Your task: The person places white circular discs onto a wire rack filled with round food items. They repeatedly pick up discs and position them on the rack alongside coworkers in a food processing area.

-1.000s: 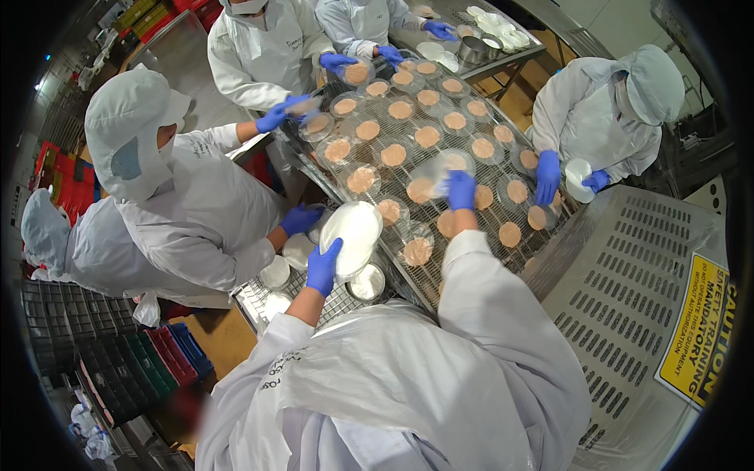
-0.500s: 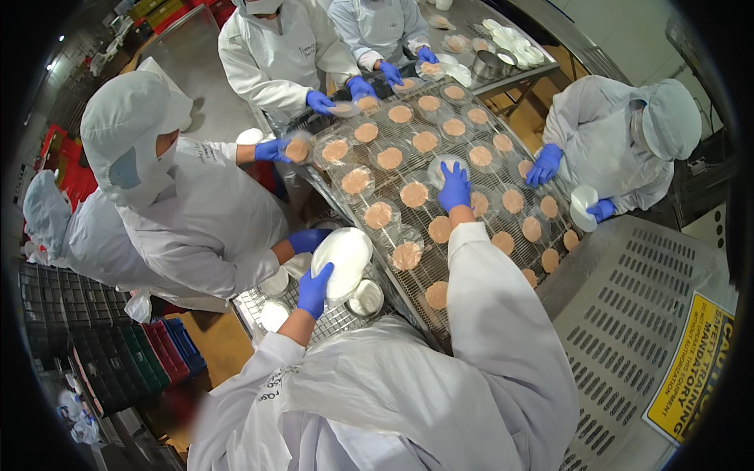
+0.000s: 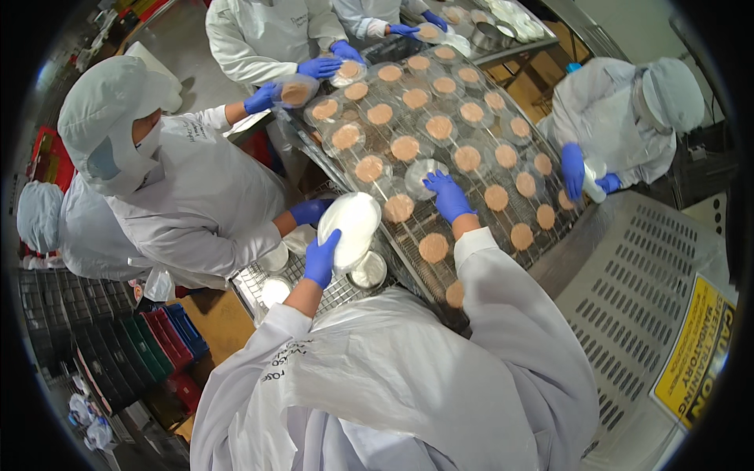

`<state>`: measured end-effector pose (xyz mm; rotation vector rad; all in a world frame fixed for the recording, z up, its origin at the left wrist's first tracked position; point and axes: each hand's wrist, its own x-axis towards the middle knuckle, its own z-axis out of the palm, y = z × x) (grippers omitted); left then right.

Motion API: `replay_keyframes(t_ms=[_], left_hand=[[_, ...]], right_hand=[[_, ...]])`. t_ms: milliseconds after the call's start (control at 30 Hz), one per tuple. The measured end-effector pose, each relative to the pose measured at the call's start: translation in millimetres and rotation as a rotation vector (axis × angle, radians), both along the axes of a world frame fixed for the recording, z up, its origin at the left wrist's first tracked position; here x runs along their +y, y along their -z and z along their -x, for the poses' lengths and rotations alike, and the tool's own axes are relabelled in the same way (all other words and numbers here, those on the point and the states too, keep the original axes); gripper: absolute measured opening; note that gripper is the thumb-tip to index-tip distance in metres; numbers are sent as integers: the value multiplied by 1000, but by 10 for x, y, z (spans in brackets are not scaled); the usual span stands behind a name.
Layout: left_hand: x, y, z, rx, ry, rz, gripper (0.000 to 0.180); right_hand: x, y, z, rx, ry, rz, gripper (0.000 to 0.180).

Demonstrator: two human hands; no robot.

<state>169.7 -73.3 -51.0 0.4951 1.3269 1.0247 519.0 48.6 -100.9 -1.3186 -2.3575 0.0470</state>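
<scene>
My left hand (image 3: pixel 320 259), in a blue glove, grips a stack of round white sheets (image 3: pixel 349 228) above a wire rack. With fingers spread, my right hand (image 3: pixel 449 196) reaches over the mesh conveyor belt (image 3: pixel 377 259) and touches a round translucent sheet (image 3: pixel 416 179). Whether a patty lies beneath that sheet cannot be made out. Around it, rows of round, pinkish-tan patties (image 3: pixel 468 158) lie on the mesh. Several have clear round sheets about them, like the patty (image 3: pixel 399 208) to the left of my right hand.
A co-worker's gloved hand (image 3: pixel 310 210) is close behind my white stack. White round containers (image 3: pixel 367 271) stand on the wire rack (image 3: pixel 326 286). Co-workers' hands (image 3: pixel 318 67) reach over the belt's far end. A slotted metal panel (image 3: pixel 628 314) lies to the right; coloured crates (image 3: pixel 165 337) are at left.
My right hand has shifted slightly left onto another sheet. The patties sit farther up the view, which has itself shifted. The right co-worker's hand has left the belt for their white sheets.
</scene>
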Motion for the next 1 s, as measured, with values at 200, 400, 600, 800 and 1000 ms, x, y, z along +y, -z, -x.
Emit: replay_keyframes(t_ms=[200, 400, 600, 800, 1000], left_hand=[[-27, -237, 327, -55, -7, 8, 50], [-251, -275, 496, 72, 0, -64, 48], [-474, -682, 651, 37, 52, -162, 44], [-698, -502, 844, 118, 21, -92, 43], [-787, -153, 1137, 24, -54, -34, 49]], right_hand=[[-449, -380, -639, -232, 717, 33, 30], [-660, -1084, 642, -223, 508, 783, 35], [-1006, -1434, 2151, 450, 264, 783, 40], [-771, -1124, 1863, 516, 212, 671, 29], [-866, -1047, 1771, 117, 226, 598, 33]])
